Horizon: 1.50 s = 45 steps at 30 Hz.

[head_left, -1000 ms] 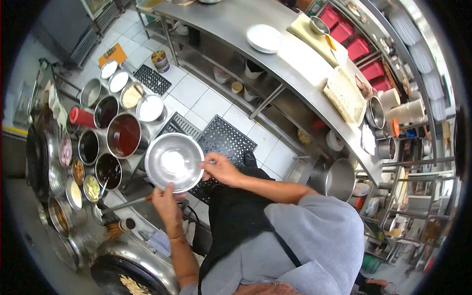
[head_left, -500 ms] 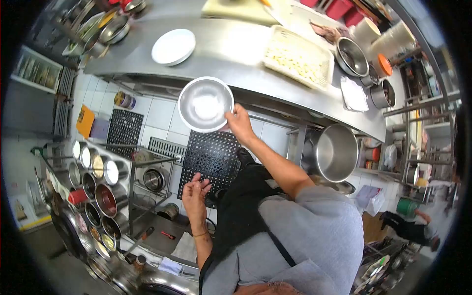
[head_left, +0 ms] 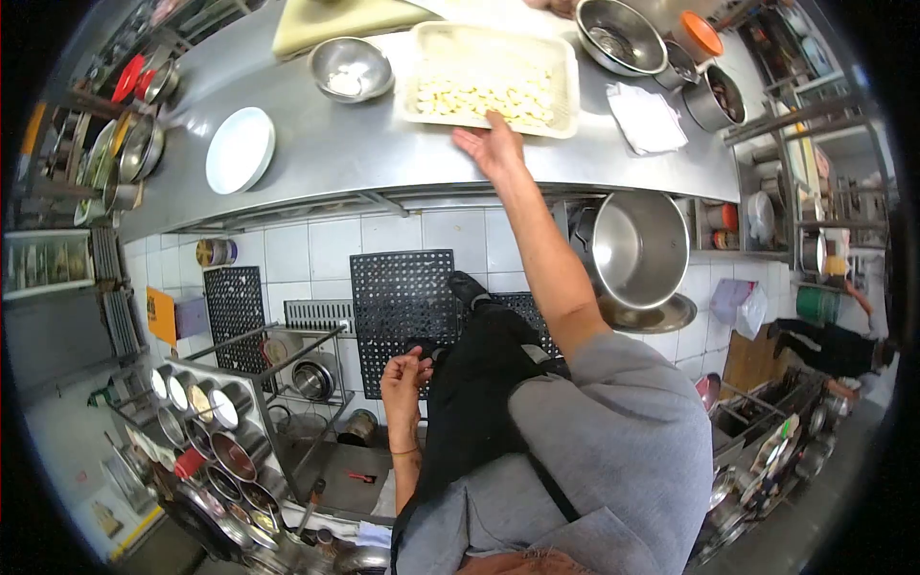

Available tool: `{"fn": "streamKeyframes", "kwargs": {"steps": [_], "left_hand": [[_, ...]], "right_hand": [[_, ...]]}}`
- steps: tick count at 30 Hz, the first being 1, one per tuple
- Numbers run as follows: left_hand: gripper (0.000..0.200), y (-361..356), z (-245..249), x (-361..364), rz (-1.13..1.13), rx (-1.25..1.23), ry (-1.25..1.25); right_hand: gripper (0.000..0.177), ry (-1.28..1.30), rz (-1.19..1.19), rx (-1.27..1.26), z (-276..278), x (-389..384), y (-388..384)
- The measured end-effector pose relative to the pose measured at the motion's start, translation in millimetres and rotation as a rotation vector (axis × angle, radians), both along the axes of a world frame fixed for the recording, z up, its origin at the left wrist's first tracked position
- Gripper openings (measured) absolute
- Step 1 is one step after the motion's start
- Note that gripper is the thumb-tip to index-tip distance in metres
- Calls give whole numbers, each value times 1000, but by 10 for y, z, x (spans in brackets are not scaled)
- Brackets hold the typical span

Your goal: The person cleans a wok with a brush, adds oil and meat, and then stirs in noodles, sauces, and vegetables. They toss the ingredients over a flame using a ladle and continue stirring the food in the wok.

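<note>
My right hand (head_left: pixel 493 149) is at the near rim of a cream plastic tray (head_left: pixel 567 113), fingers apart, one finger over the rim. Pale yellowish pieces (head_left: pixel 494 101) lie spread in the tray. Left of it on the steel counter sits a metal bowl (head_left: pixel 381 79) with something white inside. A white round plate or shallow bowl (head_left: pixel 241 150) is farther left. My left hand (head_left: pixel 406 376) hangs low in front of my body, fingers curled in, with nothing visible in it.
The steel counter (head_left: pixel 326 158) holds a cutting board (head_left: pixel 316 24), a white cloth (head_left: pixel 647 118) and metal bowls at the right. A large pot (head_left: pixel 640 247) stands below. Containers fill a rack (head_left: pixel 264 383) at lower left. Another person (head_left: pixel 826 347) is at far right.
The metal bowl has gone from my right hand onto the counter, and that hand has moved to the tray. My left hand has curled in more. The view has shifted.
</note>
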<state>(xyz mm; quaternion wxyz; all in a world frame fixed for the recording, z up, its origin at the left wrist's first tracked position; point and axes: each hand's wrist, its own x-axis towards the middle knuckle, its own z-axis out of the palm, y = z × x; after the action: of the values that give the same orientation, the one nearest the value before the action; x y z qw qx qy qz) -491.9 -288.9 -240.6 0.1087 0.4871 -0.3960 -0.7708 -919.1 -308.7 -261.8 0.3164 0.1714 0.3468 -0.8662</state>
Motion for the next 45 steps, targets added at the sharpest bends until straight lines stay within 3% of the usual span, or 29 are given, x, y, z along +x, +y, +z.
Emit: {"fn": "streamKeyframes", "kwargs": {"steps": [5, 11, 16, 18, 22, 26, 28, 30, 34, 37, 38, 40, 41, 42, 44, 45], "left_hand": [[12, -108, -66, -42, -93, -19, -39], [11, -355, -197, -59, -190, 55, 41], [39, -596, -267, -40, -103, 119, 202], [45, -555, -314, 106, -145, 361, 388], [40, -282, -601, 478, -58, 376, 56], [42, -49, -804, 654, -190, 278, -60], [44, 17, -1122, 703, -200, 261, -116], [46, 88, -1557, 778, -140, 115, -326], [46, 253, -2340, 824, -38, 135, -203], [39, 414, -2399, 757, 93, 96, -185], [37, 403, -2613, 852, 4, 61, -190], [34, 397, -2420, 745, 84, 100, -231], [34, 481, -2747, 848, 117, 30, -120], [35, 475, -2733, 845, 144, 121, -205], [35, 520, -2771, 806, 242, 106, -94], [36, 631, -3098, 894, 191, 28, -124]], "right_hand": [[45, 86, -74, -12, 244, 242, 61], [47, 22, 40, 82, 182, 1248, 606], [49, -6, 229, 247, 383, 2471, 1077], [48, -75, 291, 239, 254, 2813, 1255], [45, -258, 389, 210, -318, 3277, 1504], [43, -434, 516, 232, -856, 3354, 1659], [42, -460, 536, 252, -1046, 3308, 1701], [42, -485, 582, 260, -1339, 3314, 1704], [38, -532, 703, 226, -1903, 3204, 1779], [38, -460, 713, 269, -2066, 3251, 1770], [39, -467, 736, 327, -2308, 3303, 1832], [39, -398, 836, 229, -2435, 3289, 1890], [41, -353, 944, 334, -2468, 3244, 1919], [48, -357, 1008, 213, -2577, 3175, 1999], [59, -329, 1025, 417, -2516, 2972, 1929], [59, -320, 985, 505, -2602, 2818, 1964]]}}
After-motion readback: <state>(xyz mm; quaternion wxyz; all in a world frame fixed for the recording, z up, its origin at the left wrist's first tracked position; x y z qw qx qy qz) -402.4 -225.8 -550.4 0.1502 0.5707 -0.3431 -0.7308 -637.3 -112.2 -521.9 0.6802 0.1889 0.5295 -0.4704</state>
